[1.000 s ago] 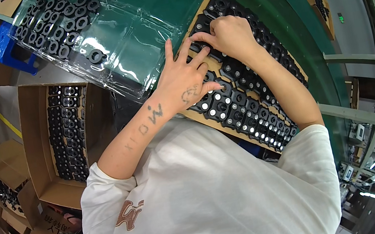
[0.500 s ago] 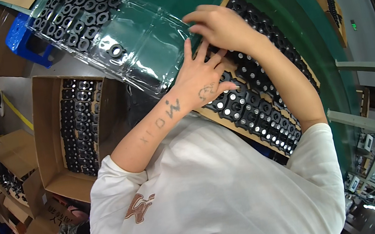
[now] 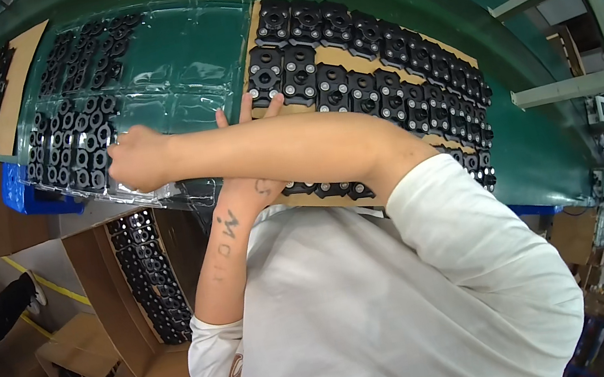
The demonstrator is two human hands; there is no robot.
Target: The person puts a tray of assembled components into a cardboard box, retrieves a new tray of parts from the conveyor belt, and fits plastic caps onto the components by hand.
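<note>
My right forearm crosses over my left hand, which it partly hides. My right hand (image 3: 141, 159) is closed, its fingers curled down at the right edge of the black rings (image 3: 76, 150) on a clear plastic sheet (image 3: 178, 89). What its fingertips hold, if anything, is hidden. My left hand (image 3: 247, 191) has its fingers stretched apart; their tips show beyond the forearm, by the left edge of a cardboard sheet (image 3: 348, 57). Rows of black blocky parts (image 3: 334, 91) with round holes and silvery dots cover that cardboard.
The green tabletop (image 3: 207, 4) carries another cardboard sheet (image 3: 19, 72) with black parts at the far left. Below it stand a blue stool (image 3: 40, 196) and an open carton (image 3: 98, 282) with more black parts. Grey metal rails (image 3: 573, 89) edge the right side.
My right hand has moved left from beside my left hand to the black rings, its forearm now crossing over. The view has turned, showing more of the table's left end.
</note>
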